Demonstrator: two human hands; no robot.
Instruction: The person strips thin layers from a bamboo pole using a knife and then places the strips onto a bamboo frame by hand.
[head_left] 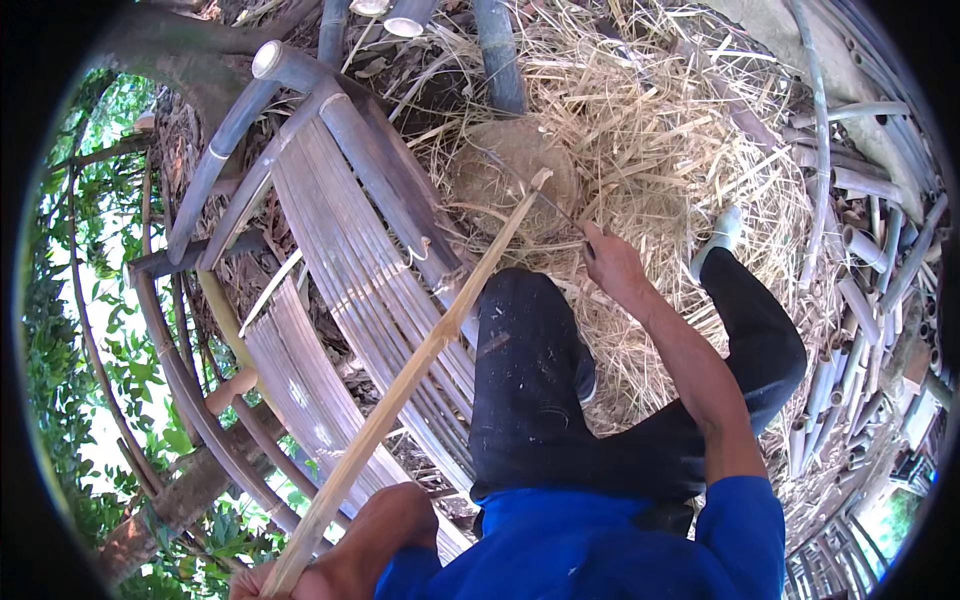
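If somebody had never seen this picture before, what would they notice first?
Probably the long, pale bamboo strip, slanting from the left hand at the bottom left up to the round wooden block near the top middle. There, the right hand holds a thin, dark blade. Next come the straw-coloured shavings heaped on the ground, upper right, and the slatted bamboo bench on the left.

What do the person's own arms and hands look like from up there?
The left hand and right hand are both ungloved. The right forearm is uncovered, with no watch, band or clear marking visible. The plain bright-blue fabric right sleeve is short, ending above the elbow; the left sleeve is matching blue, partly cut off below.
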